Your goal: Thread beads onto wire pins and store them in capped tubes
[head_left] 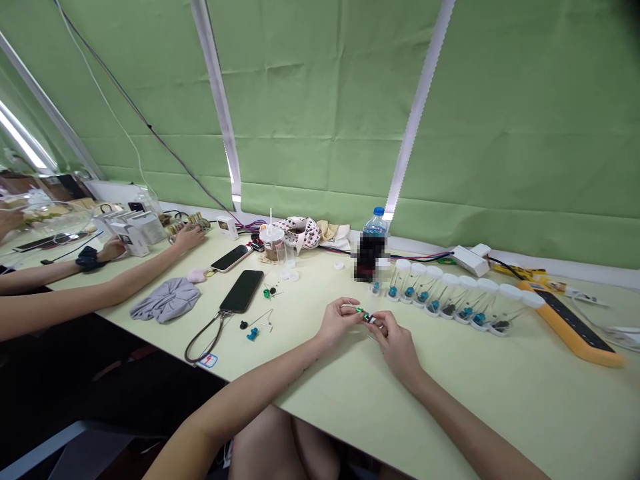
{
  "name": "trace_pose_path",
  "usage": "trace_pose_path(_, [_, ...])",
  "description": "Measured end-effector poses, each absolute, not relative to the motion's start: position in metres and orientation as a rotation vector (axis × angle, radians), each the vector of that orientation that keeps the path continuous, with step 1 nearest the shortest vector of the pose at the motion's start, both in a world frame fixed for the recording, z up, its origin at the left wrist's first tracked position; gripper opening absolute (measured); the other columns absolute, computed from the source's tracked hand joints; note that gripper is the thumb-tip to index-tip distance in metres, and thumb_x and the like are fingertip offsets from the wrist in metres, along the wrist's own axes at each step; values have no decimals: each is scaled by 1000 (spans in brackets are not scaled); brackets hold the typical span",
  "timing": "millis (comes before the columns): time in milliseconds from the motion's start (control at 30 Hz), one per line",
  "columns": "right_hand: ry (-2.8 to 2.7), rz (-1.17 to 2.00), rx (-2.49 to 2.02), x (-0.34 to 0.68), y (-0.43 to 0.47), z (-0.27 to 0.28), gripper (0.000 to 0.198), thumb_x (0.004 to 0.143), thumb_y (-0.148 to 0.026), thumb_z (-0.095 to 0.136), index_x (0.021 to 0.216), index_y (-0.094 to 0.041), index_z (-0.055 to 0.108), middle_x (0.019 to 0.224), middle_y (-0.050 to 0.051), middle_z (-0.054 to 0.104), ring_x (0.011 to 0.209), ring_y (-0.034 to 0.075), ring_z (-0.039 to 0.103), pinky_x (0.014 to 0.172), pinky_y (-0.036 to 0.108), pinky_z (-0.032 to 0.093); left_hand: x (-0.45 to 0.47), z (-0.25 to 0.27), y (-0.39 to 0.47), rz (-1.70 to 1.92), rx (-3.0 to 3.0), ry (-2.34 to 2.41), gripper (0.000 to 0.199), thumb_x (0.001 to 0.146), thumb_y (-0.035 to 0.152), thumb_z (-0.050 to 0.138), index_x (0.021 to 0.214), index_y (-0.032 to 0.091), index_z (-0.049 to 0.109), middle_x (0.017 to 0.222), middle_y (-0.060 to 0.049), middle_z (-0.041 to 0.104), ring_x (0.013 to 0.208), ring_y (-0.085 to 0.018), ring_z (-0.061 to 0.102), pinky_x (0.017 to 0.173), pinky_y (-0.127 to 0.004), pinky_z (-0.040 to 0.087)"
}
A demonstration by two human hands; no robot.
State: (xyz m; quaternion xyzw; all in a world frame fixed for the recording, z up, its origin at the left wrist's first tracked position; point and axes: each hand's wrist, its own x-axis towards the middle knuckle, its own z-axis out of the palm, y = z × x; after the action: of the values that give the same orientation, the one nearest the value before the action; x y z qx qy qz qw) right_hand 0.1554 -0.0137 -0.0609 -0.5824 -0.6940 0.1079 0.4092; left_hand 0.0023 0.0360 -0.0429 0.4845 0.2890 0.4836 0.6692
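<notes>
My left hand [339, 323] and my right hand [395, 341] meet over the table, fingers closed in a pinch. Between them is a small green-and-black part [367, 316] with thin metal wire; the fingertips partly cover it, and its exact kind is too small to make out. To the left lie a loose blue part [253, 334], a black round piece [243, 325] and bent wires. Farther back sits a similar green part [267, 293] beside another black piece. Behind my right hand, several clear jars [434, 300] with white lids hold mostly blue parts and wires.
A yellow power strip [575, 327] lies at the right. A blue-capped bottle [379, 220], partly blurred, and a drink cup [273, 244] stand at the back. Phones [242, 291] and a grey cloth [165, 301] are leftward. Another person's arms [125, 287] reach across white boxes [135, 235].
</notes>
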Motion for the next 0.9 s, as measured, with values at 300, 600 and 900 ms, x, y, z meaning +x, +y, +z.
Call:
trace_pose_path(300, [-1816,245,-1468,154,-17,-55,28,92,-46,35,91,-23,50,73,2,68,61,19,64,59,27,44,1,-44,34,1069,1112,639,44,62,31,76,96,13,56,79,-9,69,72,-19,66,74,-35,49])
trace_pose_path(600, [-1791,247,-1472,154,-15,-58,27,90,-46,39,102,-23,47,71,0,66,58,18,61,57,27,43,1,-44,37,1091,1079,688,41,62,30,76,92,13,55,73,-8,69,67,-18,65,69,-31,48])
trace_pose_path(900, [-1815,266,-1479,154,-16,-58,25,92,-45,35,93,-23,47,75,3,68,63,20,63,59,29,43,2,-46,36,1066,1087,649,41,62,31,77,92,13,55,76,-9,69,68,-18,65,71,-32,48])
